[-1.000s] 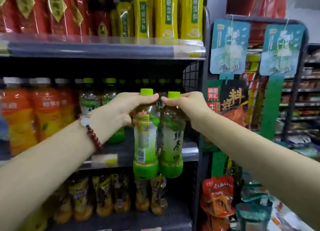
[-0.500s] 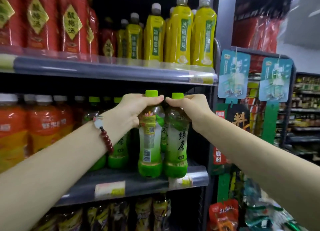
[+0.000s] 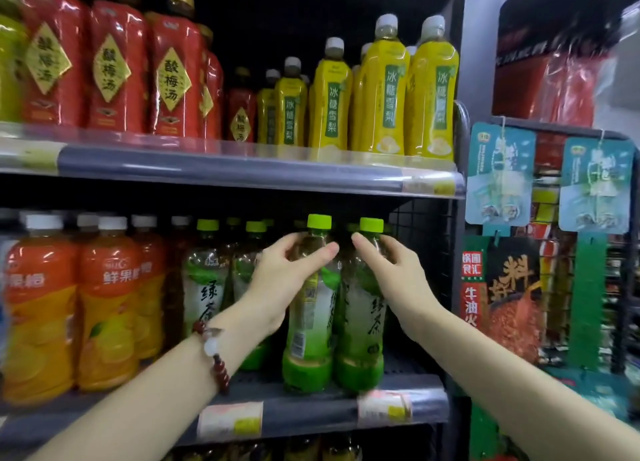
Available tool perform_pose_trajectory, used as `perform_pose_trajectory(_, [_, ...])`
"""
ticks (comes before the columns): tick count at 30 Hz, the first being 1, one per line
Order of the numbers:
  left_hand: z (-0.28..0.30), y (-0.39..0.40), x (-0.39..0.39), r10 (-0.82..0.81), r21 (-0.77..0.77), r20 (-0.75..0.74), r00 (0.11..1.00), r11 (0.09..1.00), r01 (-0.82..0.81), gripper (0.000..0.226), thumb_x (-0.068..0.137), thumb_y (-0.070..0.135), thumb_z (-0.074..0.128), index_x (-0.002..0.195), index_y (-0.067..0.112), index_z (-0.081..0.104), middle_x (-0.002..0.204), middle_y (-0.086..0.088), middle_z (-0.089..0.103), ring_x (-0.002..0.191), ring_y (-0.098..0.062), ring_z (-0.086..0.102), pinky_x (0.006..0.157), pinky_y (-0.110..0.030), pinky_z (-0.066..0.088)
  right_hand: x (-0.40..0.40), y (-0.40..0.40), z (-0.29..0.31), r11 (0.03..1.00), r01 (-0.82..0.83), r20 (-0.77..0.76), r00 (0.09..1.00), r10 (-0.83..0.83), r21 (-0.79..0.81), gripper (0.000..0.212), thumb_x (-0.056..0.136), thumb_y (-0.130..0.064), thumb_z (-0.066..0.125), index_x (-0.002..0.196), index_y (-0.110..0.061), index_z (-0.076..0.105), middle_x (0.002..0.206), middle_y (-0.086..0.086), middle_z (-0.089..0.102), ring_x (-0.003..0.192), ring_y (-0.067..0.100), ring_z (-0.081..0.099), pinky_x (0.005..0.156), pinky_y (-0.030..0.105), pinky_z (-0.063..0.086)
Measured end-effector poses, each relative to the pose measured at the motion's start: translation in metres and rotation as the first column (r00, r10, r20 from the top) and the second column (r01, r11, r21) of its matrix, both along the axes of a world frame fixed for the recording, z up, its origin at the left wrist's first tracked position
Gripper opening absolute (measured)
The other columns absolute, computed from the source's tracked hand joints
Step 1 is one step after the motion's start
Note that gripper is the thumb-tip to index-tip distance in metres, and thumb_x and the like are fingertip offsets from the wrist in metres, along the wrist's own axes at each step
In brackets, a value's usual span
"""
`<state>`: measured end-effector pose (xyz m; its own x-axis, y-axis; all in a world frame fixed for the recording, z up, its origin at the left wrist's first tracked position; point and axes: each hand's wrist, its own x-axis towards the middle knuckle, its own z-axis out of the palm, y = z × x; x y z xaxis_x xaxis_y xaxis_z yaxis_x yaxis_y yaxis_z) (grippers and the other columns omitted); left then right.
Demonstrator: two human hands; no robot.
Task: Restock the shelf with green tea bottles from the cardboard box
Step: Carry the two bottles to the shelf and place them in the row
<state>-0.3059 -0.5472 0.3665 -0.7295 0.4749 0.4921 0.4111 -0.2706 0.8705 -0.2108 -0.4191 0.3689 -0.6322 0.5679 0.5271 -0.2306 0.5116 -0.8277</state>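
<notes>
**Two green tea bottles at the shelf front**

Orange juice bottles (image 3: 41, 308) fill the left. My left hand (image 3: 287, 280) curls around the shoulder of one green tea bottle (image 3: 308, 322); my right hand (image 3: 391, 277) grips its neighbour (image 3: 363, 329). Both stand upright, touching, on the middle shelf (image 3: 311, 412), near its front edge.

Two green tea bottles (image 3: 306, 322) stand upright on the shelf (image 3: 311, 415) — left hand (image 3: 280, 280) and right hand (image 3: 391, 270) grip their necks.
</notes>
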Motion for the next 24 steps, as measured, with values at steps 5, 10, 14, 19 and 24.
perform_pose_trajectory(5, [-0.037,-0.008,0.001,0.042,-0.036,-0.181,0.983,0.998,-0.05,0.084,0.069,0.028,0.082,0.138,0.041,0.035,0.12,0.021,0.061,0.109,0.005,0.059,0.094,-0.019,0.044,0.011,0.002,-0.04,0.983,-0.171,-0.021,0.985,0.173,0.063,0.068,0.084,-0.046,0.066,0.14,-0.044,0.028,0.119,-0.025,0.06,0.107,-0.006,0.059,0.091,0.022,0.048])
perform_pose_trajectory(10, [-0.082,-0.016,0.011,0.009,-0.338,-0.158,0.987,0.939,-0.063,0.044,0.074,0.033,0.076,0.105,0.046,0.049,0.106,0.026,0.061,0.103,0.006,0.057,0.096,-0.024,0.046,0.013,0.016,-0.076,0.959,-0.275,0.127,0.951,0.281,-0.065,0.045,0.083,-0.041,0.071,0.123,-0.031,0.052,0.116,-0.012,0.068,0.11,0.008,0.064,0.099,0.042,0.052])
perform_pose_trajectory(14, [-0.08,-0.016,0.01,0.081,-0.351,-0.174,0.981,0.926,-0.139,0.034,0.072,0.035,0.078,0.098,0.041,0.056,0.103,0.019,0.064,0.098,-0.001,0.06,0.086,-0.019,0.045,0.008,0.019,-0.07,0.965,-0.254,0.15,0.954,0.261,-0.067,0.048,0.074,-0.046,0.075,0.114,-0.025,0.059,0.111,-0.004,0.071,0.105,0.015,0.068,0.093,0.045,0.055])
perform_pose_trajectory(19, [-0.073,0.006,-0.002,0.231,-0.321,-0.151,0.961,0.908,-0.268,0.044,0.069,0.03,0.082,0.109,0.022,0.065,0.105,0.005,0.071,0.101,-0.013,0.064,0.094,-0.034,0.051,-0.018,0.027,-0.061,0.982,-0.155,0.141,0.975,0.169,-0.105,0.055,0.068,-0.05,0.077,0.112,-0.021,0.06,0.109,-0.002,0.07,0.102,0.017,0.067,0.092,0.045,0.055])
perform_pose_trajectory(24, [-0.08,0.024,-0.016,0.302,-0.338,-0.144,0.942,0.88,-0.334,0.052,0.072,0.027,0.08,0.118,0.022,0.056,0.116,0.005,0.066,0.109,-0.014,0.059,0.092,-0.026,0.046,-0.036,0.038,-0.074,0.984,-0.123,0.178,0.973,0.145,-0.131,0.053,0.074,-0.044,0.077,0.118,-0.02,0.058,0.113,-0.002,0.069,0.103,0.016,0.066,0.095,0.042,0.054])
